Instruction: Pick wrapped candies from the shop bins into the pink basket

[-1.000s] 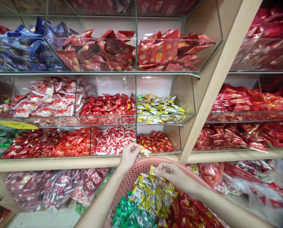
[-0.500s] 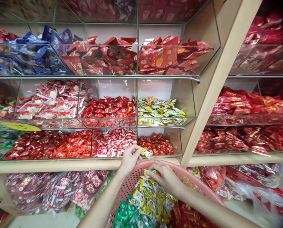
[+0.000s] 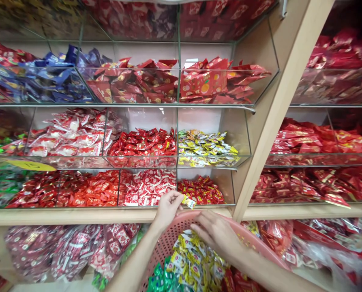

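My left hand pinches one small yellow-and-white wrapped candy between thumb and fingertips, just above the basket's far rim. Below it is a pink perforated plastic basket. My right hand hovers palm down over the basket, its fingers loosely bent and slightly apart, with no candy visible in them. Beneath that hand lies a heap of yellow-and-white wrapped candies. Green-wrapped candies fill the basket's left side, and red-wrapped candies show at the right, partly behind my right forearm.
Ahead stand shelves of clear bins. One bin holds yellow-and-white candies; red candies lie in the bin below it. A wooden shelf edge runs behind the basket. Bulging plastic bags sit underneath. A wooden upright divides the shelves.
The view has tilted slightly upward, so the shelves appear lower. My right hand has drawn a little away from the candy heap. My left hand keeps its pinch on the candy.
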Available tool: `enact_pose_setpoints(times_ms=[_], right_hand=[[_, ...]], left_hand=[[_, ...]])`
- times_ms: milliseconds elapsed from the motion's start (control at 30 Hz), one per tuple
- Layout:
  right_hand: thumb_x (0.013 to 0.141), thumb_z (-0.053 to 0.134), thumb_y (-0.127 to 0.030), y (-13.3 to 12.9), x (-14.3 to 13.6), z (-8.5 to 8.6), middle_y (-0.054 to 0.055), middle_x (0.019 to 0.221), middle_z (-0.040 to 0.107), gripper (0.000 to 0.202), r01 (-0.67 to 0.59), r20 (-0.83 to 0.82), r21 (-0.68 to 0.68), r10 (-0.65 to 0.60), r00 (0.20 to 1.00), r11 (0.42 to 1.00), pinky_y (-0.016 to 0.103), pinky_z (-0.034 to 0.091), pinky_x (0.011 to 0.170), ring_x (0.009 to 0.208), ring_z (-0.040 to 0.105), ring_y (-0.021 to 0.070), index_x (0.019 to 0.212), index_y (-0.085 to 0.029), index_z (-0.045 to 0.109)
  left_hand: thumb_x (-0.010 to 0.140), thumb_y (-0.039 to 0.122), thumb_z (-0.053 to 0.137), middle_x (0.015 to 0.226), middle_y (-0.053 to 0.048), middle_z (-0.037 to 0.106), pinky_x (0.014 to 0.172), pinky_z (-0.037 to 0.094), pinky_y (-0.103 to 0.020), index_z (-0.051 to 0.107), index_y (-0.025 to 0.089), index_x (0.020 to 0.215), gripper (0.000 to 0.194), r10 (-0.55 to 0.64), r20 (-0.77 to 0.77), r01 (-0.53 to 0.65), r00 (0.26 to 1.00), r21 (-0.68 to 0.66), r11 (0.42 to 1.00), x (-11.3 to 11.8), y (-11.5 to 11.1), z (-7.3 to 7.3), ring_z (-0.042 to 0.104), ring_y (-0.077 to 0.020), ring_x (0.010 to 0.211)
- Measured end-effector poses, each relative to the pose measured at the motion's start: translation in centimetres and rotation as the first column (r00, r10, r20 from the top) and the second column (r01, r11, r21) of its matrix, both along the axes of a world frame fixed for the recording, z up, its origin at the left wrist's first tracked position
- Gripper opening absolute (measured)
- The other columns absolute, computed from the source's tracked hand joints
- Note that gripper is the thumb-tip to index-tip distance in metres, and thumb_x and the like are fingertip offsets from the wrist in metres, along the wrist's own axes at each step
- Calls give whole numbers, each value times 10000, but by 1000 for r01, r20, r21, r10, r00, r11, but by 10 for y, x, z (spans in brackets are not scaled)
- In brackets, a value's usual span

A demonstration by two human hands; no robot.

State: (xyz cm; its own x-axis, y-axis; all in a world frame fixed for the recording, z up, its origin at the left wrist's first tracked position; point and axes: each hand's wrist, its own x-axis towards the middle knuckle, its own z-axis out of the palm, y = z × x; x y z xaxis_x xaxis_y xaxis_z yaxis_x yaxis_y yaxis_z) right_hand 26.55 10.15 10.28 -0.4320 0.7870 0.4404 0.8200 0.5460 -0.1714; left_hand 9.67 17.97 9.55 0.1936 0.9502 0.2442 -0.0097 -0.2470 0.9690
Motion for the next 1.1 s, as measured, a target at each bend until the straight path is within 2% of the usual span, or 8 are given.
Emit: enact_pose_setpoints(times_ms=[133,200,267,367,467,667,933,1100], right_hand=[[924,399,-300,22,10,77,59,771,601,256,-52,-122,305,93,988,951,279,398,705,754,527,158,825,-166,594],[910,419,-307,44,9,124,55,766,606,248,48,-182,369,21,983,928,275,394,701,752,530,156,815,-165,598],[880,454,-290,70,2,165,42,775,629,200,161,-173,307,-111,979,938,270,397,691,743,551,155,840,-176,613],[819,520,-301,106,-15,200,65,861,670,188,305,9,0,-305,952,952,266,417,681,803,596,179,857,-172,652],[683,678,-356,129,-33,208,118,914,681,309,386,184,-224,-350,918,895,272,452,672,846,625,226,888,-125,677],[573,758,-392,146,-55,198,181,1083,641,583,472,250,-264,-413,876,841,333,493,763,965,622,281,1075,-123,632],[565,755,-381,155,-62,200,189,986,657,554,488,311,-324,-395,864,811,369,504,747,932,627,300,1024,-96,636],[547,749,-401,159,-50,202,116,710,635,403,380,295,-357,-283,913,853,352,497,634,775,632,282,793,-96,656]], left_hand=[[744,465,610,466,35,542,363,340,-167,558,141,730,328,-10,13,10,1000,-12,1000,0,-1,1,425,-63,352],[728,486,617,456,39,534,356,335,-169,554,144,724,348,-3,22,3,1000,-23,1000,0,-1,1,417,-64,344],[711,504,627,450,40,532,351,333,-171,552,146,724,366,5,26,-4,1000,-34,999,0,-1,1,416,-67,342],[695,524,636,445,37,534,345,320,-171,548,147,719,387,-7,28,8,1000,-32,999,-1,0,1,409,-66,336],[691,534,638,447,36,537,348,310,-168,547,147,721,399,-14,28,15,1000,-29,999,-2,2,1,399,-60,333],[696,528,641,452,34,541,356,318,-166,548,147,717,393,-22,32,22,999,-16,1000,-2,3,0,404,-60,339],[714,512,635,454,33,540,362,315,-169,553,148,709,373,-33,36,33,999,3,999,-3,3,-1,404,-62,344],[708,507,643,461,39,535,363,318,-173,555,150,717,368,-35,49,35,998,-5,999,-3,2,-1,406,-65,348]])
